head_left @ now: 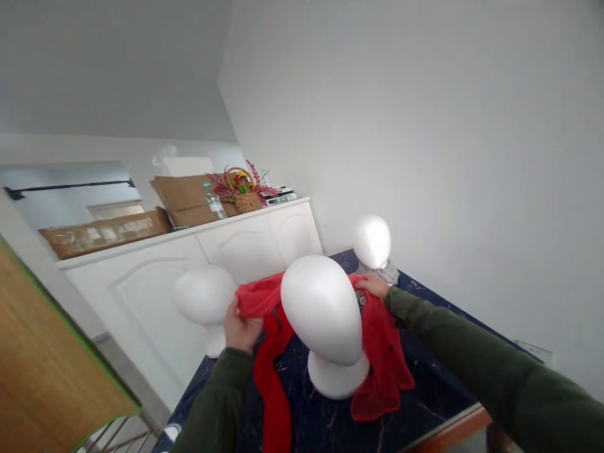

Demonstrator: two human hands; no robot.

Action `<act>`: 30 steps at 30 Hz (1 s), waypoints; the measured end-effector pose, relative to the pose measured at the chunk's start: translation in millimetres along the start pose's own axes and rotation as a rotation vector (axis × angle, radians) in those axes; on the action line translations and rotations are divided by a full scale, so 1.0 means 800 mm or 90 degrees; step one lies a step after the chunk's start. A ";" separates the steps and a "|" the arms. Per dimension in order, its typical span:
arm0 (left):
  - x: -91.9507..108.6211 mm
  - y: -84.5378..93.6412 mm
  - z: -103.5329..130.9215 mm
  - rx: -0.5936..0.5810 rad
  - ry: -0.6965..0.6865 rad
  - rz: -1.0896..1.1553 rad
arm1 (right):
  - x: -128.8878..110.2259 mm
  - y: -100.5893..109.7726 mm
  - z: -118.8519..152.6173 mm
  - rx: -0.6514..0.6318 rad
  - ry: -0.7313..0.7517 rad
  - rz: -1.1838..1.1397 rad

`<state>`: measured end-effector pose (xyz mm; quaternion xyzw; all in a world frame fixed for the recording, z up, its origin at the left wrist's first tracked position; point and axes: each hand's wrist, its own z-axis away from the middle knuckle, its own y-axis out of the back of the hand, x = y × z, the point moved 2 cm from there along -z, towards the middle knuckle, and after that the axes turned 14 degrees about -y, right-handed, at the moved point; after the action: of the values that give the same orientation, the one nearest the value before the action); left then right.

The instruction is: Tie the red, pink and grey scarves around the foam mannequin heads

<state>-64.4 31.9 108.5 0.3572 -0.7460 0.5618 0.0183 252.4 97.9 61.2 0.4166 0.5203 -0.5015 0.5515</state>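
A white mannequin head (321, 308) stands upright on the dark marbled table in front of me. Behind it stretches a red scarf (259, 297), held up between both hands, with its ends hanging down on either side. My left hand (241, 327) is closed on the scarf to the left of the head. On the right side, my right hand (374, 285) pinches the scarf, with a loose red end draping below it. The middle of the scarf is hidden behind the head.
A second mannequin head (206, 296) stands at the left. A third head (372, 242) at the back right has a grey cloth (384, 272) around its base. White cabinets (245, 245) along the left carry cardboard boxes (189, 198), a bottle (216, 202) and a flower basket (248, 201).
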 end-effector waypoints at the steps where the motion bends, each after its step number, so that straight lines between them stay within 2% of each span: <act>1: -0.005 0.012 0.013 0.016 0.028 -0.036 | 0.022 -0.002 0.007 -0.001 -0.019 0.017; 4: -0.020 0.048 0.063 0.031 0.145 -0.153 | 0.076 -0.003 0.035 0.003 -0.077 0.057; 7: -0.033 0.077 0.109 -0.039 0.261 -0.207 | 0.108 0.003 0.070 0.054 -0.079 0.161; 9: -0.041 0.089 0.128 -0.087 0.313 -0.200 | 0.116 0.007 0.097 0.121 -0.035 0.280; 13: -0.055 0.096 0.140 -0.110 0.366 -0.163 | 0.121 0.002 0.151 0.243 0.042 0.494; 15: -0.059 0.094 0.140 -0.086 0.387 -0.176 | 0.124 -0.003 0.170 0.285 0.033 0.570; 17: -0.060 0.089 0.140 -0.070 0.406 -0.210 | 0.124 -0.008 0.181 0.290 0.017 0.584; 20: -0.054 0.079 0.139 -0.117 0.384 -0.250 | 0.118 -0.015 0.188 0.254 -0.008 0.477; 23: -0.048 0.075 0.138 -0.182 0.395 -0.250 | 0.111 -0.032 0.195 0.157 -0.098 0.218; 26: -0.047 0.082 0.138 -0.180 0.439 -0.235 | 0.114 -0.070 0.205 0.015 -0.197 -0.145; 28: -0.048 0.089 0.140 -0.149 0.463 -0.226 | 0.122 -0.101 0.210 -0.019 -0.209 -0.309; 30: -0.051 0.094 0.142 -0.125 0.496 -0.214 | 0.132 -0.130 0.213 -0.019 -0.190 -0.375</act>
<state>-32.9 -35.5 -12.8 0.2315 -0.6649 0.5700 0.4236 171.9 -97.4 -17.7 0.1621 0.5393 -0.6872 0.4589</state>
